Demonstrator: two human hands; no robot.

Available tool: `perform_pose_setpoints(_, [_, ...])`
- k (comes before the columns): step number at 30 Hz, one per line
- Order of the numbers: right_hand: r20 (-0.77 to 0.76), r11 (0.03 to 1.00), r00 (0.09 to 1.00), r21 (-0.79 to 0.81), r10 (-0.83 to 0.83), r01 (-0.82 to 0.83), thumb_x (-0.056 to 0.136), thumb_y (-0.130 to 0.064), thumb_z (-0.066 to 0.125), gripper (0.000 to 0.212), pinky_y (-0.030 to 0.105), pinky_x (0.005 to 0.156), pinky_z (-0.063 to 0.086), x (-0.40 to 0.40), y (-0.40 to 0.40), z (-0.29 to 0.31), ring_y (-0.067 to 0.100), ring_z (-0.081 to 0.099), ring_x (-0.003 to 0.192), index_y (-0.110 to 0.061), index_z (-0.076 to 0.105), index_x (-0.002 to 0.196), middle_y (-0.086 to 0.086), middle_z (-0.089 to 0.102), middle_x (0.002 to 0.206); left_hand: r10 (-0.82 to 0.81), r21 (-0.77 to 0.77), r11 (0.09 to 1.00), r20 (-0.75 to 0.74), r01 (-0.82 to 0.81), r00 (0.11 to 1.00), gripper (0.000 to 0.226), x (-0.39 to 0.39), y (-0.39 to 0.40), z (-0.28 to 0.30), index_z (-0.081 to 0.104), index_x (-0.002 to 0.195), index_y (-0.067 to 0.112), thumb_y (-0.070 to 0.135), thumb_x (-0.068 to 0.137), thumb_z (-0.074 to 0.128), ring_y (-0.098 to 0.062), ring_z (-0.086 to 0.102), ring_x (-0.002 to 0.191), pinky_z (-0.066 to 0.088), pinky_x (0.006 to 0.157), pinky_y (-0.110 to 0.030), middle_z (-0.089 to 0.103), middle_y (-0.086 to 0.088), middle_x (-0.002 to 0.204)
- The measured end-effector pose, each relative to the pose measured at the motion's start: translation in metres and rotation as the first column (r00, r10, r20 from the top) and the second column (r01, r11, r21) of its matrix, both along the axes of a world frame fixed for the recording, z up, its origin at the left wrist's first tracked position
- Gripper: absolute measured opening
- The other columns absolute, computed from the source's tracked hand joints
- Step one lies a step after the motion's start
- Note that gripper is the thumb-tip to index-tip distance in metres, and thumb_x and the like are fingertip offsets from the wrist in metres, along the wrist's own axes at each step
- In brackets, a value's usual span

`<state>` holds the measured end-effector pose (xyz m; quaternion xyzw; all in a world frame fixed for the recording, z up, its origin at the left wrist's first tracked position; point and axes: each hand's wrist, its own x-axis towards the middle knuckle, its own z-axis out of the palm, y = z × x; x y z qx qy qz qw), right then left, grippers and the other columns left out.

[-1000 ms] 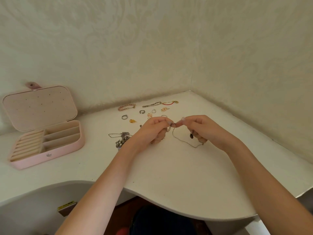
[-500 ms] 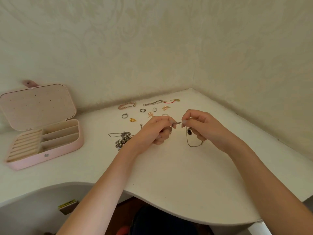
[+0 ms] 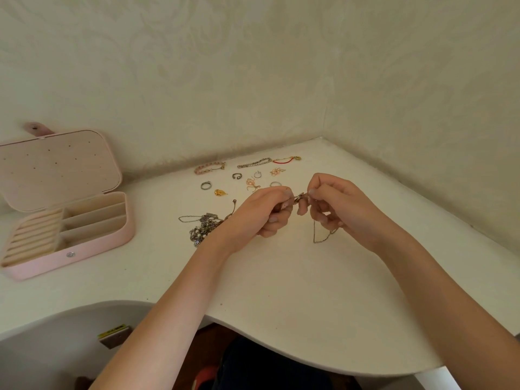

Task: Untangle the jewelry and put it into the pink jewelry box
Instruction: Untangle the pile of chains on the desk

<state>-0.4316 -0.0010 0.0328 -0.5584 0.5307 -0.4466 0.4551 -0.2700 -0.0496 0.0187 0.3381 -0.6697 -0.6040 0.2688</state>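
We pinch the thin chain necklace (image 3: pixel 320 237) between both hands above the white desk (image 3: pixel 281 291): our left hand (image 3: pixel 259 212) and right hand (image 3: pixel 334 204) each curl thumb and fingertips round its clasp end, nearly touching, while the rest of the chain hangs in a loop below the right hand. Just left of the necklace lies the tangled jewelry pile (image 3: pixel 204 228); beyond it, toward the wall, sorted rings and bracelets lie apart. The pink jewelry box (image 3: pixel 84 246) stands open, well left of the necklace, near the desk's curved front edge. Bare desk stretches between necklace and that edge.
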Motion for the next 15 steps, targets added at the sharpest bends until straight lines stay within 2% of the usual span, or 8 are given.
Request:
perform_pose_setpoints(3, [-0.015,0.999,0.999,0.012,-0.045,0.045,0.089,-0.004,0.046,0.022,0.020,0.042,0.021,-0.0005,-0.0007,-0.0009,0.013,0.030,0.048,-0.014,0.044,0.069,0.001,0.051,0.055,0.013,-0.017,1.000,-0.009,-0.013,1.000,0.029,0.0005,0.0002,0.0010,0.030,0.062,0.018,0.012,0.091,0.030,-0.012,0.013,0.047,0.012,0.041,-0.020,0.024,0.003,0.053])
perform_pose_setpoints(6, [-0.040,0.997,0.997,0.033,-0.069,0.070,0.089,-0.005,0.049,0.020,0.021,0.043,0.020,-0.0013,-0.0015,-0.0013,0.011,0.025,0.047,-0.016,0.050,0.072,-0.008,0.034,0.050,0.023,-0.023,0.999,-0.011,-0.023,1.000,0.028,0.0008,0.0010,0.0021,0.027,0.064,0.018,0.011,0.091,0.029,-0.012,0.012,0.047,0.011,0.042,-0.020,0.023,0.004,0.053])
perform_pose_setpoints(10, [-0.091,0.998,0.994,0.020,-0.061,0.063,0.091,-0.015,0.054,0.011,0.019,0.042,0.023,-0.0016,-0.0017,-0.0012,0.005,0.028,0.042,-0.014,0.064,0.087,-0.011,0.032,0.047,0.033,-0.037,0.999,-0.011,-0.033,0.999,0.029,0.0009,0.0009,0.0020,0.025,0.064,0.019,0.011,0.092,0.029,-0.012,0.011,0.048,0.010,0.043,-0.022,0.021,0.006,0.054])
perform_pose_setpoints(15, [-0.113,1.000,0.993,-0.012,-0.026,0.025,0.091,-0.020,0.058,0.019,0.020,0.043,0.021,-0.0013,-0.0009,-0.0026,0.011,0.022,0.047,-0.016,0.070,0.077,-0.005,0.024,0.050,0.041,-0.038,0.998,-0.027,-0.042,0.999,0.030,0.0020,0.0008,0.0015,0.026,0.064,0.019,0.009,0.092,0.028,-0.012,0.012,0.047,0.011,0.042,-0.020,0.021,0.006,0.054])
